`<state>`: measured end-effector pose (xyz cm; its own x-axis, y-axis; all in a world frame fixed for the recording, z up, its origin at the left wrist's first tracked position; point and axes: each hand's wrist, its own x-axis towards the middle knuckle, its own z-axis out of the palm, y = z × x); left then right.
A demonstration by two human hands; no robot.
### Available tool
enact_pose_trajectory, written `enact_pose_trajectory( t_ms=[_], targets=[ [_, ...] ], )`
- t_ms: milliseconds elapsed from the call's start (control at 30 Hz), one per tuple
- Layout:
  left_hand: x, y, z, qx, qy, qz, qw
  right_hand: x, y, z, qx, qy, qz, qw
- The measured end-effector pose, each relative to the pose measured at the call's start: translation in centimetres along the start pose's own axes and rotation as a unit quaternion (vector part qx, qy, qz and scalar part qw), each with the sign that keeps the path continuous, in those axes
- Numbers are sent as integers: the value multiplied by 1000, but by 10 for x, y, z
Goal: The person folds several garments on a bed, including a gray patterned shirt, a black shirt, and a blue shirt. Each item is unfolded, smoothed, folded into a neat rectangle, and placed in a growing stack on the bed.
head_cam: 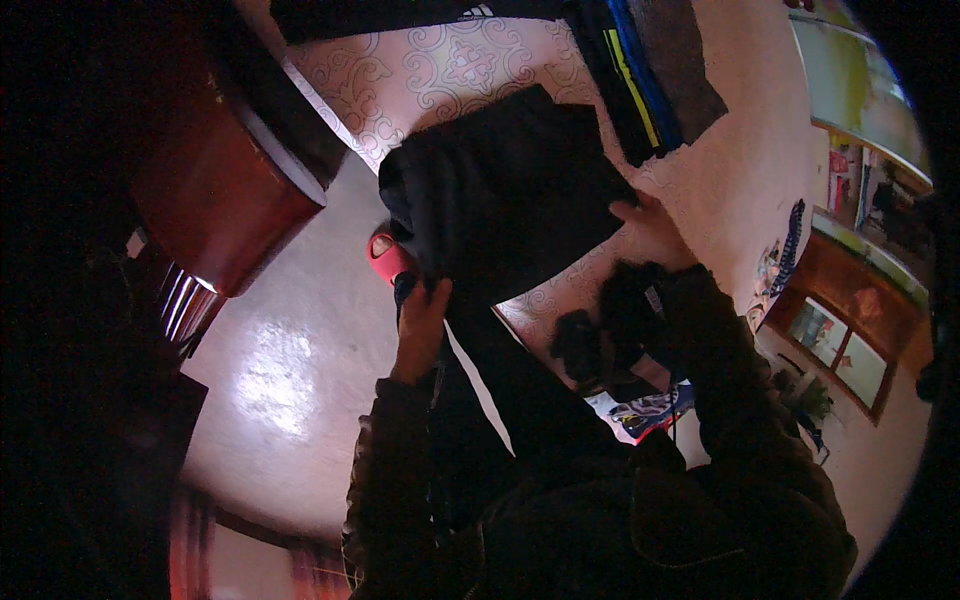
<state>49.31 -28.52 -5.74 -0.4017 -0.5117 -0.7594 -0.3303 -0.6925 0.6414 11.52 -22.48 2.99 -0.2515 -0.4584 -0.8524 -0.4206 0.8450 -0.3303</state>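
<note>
A dark cloth garment (510, 195) is spread between my two hands, over a surface with a pink patterned cover (472, 64). My left hand (421, 326) grips its near left edge, beside my leg. At its right edge, my right hand (651, 229) pinches the cloth between thumb and fingers. Part of the garment hangs past the edge of the covered surface, near a foot in a red slipper (389, 259). The cloth is too dark to tell its exact kind.
Folded dark clothes (637, 82), one with a yellow stripe, lie at the upper right. Another black garment (412, 19) lies along the top. Dark crumpled cloth (600, 330) sits by my right forearm. A reddish-brown piece of furniture (232, 195) stands at the left on the shiny floor (277, 375).
</note>
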Motion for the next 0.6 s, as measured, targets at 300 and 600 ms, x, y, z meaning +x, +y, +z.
enact_pose_trajectory(
  t_ms=[300,600],
  targets=[
    [2,-36,19,-7,35,21,999,3,40,50,70,143,-8,987],
    [47,-20,22,-171,-21,11,985,15,25,55,243,96,17,965]
  ],
)
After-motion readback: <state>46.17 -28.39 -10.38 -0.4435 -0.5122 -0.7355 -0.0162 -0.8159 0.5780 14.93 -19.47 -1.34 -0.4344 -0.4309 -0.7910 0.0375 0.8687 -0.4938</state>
